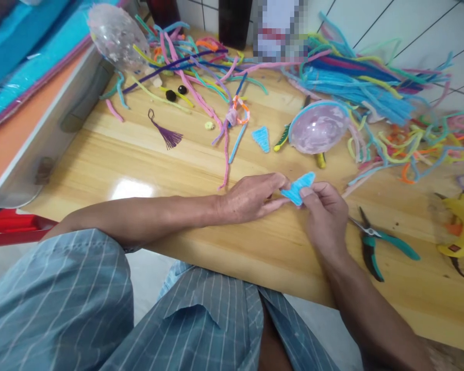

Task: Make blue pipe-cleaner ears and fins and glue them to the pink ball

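Observation:
A light-blue, roughly triangular pipe-cleaner piece point(302, 186) is held between my two hands above the wooden table. My left hand point(247, 198) pinches its left end with thumb and fingertips. On the other side, the thumb of my right hand point(328, 219) presses its face, with the fingers bent behind it. A second blue pipe-cleaner triangle point(261, 139) lies flat on the table beyond my hands. To its left rests a pink, purple and blue pipe-cleaner shape point(231, 117) with an orange loop.
Pliers point(371, 234) with teal-and-black handles lie right of my right hand, beside a yellow glue gun point(462, 226). A clear domed container point(319, 128) stands behind. A purple tassel point(166, 131) lies at left. Loose pipe cleaners point(355, 85) pile up along the tiled wall.

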A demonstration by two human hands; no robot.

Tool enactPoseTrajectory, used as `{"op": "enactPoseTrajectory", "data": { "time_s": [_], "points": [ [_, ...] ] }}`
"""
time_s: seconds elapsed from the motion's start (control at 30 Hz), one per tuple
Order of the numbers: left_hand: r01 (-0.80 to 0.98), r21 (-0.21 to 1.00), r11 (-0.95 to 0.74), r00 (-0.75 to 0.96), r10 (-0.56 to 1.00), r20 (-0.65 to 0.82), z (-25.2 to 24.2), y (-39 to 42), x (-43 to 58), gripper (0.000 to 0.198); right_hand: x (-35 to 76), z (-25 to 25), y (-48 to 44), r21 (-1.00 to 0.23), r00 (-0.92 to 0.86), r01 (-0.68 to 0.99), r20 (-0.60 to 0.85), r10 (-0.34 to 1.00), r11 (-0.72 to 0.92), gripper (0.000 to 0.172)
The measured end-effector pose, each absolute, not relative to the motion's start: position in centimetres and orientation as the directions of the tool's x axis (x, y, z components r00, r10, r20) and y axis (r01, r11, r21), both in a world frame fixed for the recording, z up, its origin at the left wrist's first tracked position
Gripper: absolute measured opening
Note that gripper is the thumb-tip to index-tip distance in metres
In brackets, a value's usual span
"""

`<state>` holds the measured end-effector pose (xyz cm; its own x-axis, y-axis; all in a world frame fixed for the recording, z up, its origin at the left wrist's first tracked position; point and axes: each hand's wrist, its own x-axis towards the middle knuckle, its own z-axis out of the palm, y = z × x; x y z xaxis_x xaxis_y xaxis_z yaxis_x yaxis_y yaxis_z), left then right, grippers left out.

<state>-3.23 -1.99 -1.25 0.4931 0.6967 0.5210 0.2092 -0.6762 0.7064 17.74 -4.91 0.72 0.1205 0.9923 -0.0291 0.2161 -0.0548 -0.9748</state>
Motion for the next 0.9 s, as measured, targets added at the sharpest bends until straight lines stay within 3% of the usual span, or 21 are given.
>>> {"op": "enactPoseTrajectory", "data": {
  "time_s": [0.1, 0.3, 0.5, 0.67, 0.9],
  "points": [
    [0.195, 0.676, -0.711, 0.492, 0.667, 0.559, -1.2, -1.9, -3.3, 0.015, 17.5, 1.5, -4.8, -0.975, 0.048, 0.2, -0.086, 0.995, -0.094, 0.026],
    [0.195, 0.813, -0.549, 0.47, 0.78, 0.414, -1.0, -1.7, -3.5, 0.019, 18.3, 3.2, -4.0, -0.936, -0.231, 0.322, -0.226, 0.946, -0.145, 0.032],
    [0.149, 0.847, -0.511, 0.491, 0.782, 0.385, -1.0, -1.8, -3.4, 0.018, 19.3, 3.4, -3.5, -0.915, -0.264, 0.378, -0.253, 0.931, -0.141, 0.038],
    [0.106, 0.819, -0.564, 0.488, 0.747, 0.451, -1.0, -1.8, -3.4, 0.014, 19.4, 3.5, -3.6, -0.861, -0.232, 0.491, -0.272, 0.934, -0.129, 0.029],
    [0.035, 0.888, -0.458, 0.495, 0.78, 0.383, -0.8, -1.6, -3.4, 0.016, 19.9, 3.8, -3.3, -0.898, -0.329, 0.426, -0.269, 0.905, -0.112, 0.031]
  ]
}}
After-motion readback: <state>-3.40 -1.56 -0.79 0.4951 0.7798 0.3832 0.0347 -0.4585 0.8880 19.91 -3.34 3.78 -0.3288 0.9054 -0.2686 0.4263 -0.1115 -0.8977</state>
